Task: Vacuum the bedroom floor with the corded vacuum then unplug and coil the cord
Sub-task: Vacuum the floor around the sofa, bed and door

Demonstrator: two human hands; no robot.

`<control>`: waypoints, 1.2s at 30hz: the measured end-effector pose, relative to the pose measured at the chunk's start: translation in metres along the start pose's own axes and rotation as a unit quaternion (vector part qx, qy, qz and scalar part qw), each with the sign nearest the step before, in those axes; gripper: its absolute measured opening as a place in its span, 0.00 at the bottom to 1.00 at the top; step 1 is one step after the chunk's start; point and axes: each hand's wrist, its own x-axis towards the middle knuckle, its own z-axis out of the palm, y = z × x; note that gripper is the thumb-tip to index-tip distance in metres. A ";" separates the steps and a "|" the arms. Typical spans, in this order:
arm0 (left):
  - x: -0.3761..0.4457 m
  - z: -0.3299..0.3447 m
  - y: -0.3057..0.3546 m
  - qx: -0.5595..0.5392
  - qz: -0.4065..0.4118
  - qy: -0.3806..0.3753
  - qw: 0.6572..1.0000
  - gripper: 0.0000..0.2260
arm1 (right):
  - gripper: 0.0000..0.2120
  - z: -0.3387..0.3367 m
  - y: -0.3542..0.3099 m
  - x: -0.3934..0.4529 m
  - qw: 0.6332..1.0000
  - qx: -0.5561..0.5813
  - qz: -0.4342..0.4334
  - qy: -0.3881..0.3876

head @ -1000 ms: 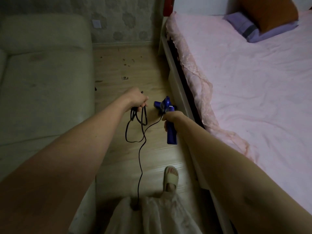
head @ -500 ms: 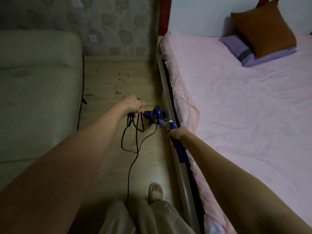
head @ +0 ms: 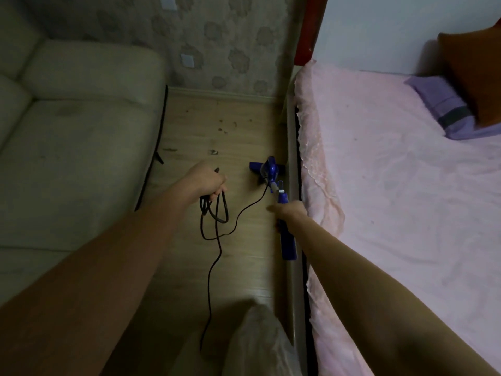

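A blue stick vacuum [head: 268, 172] stands with its head on the wooden floor [head: 238, 267], close beside the bed frame [head: 294, 240]. My right hand [head: 291, 213] is shut on its blue handle. My left hand [head: 208, 180] holds several hanging loops of the black cord [head: 214, 213]. One strand runs from the loops to the vacuum body. Another strand trails down the floor toward my legs. Dark crumbs [head: 225, 126] lie on the floor ahead of the vacuum head.
A beige sofa [head: 67, 137] fills the left side. The bed with a pink sheet [head: 393, 199], a purple pillow [head: 439, 104] and an orange cushion [head: 474, 69] fills the right. The floor strip between them ends at a patterned wall with a socket [head: 187, 61].
The view has lifted toward the wall. The vacuum head has moved forward and right, closer to the bed frame. My left hand keeps the cord loops.
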 end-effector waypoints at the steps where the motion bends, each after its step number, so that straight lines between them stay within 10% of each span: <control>1: 0.002 0.000 -0.002 0.006 -0.005 0.001 1.000 0.13 | 0.24 0.004 -0.002 0.004 1.000 0.002 -0.011 0.001; 18: -0.037 -0.068 -0.063 -0.014 0.001 0.062 0.998 0.15 | 0.18 0.104 -0.010 -0.064 0.992 0.022 -0.006 -0.122; 36: -0.104 -0.128 -0.153 -0.030 0.009 0.081 0.996 0.13 | 0.05 0.179 0.008 -0.147 0.949 -0.244 -0.074 -0.184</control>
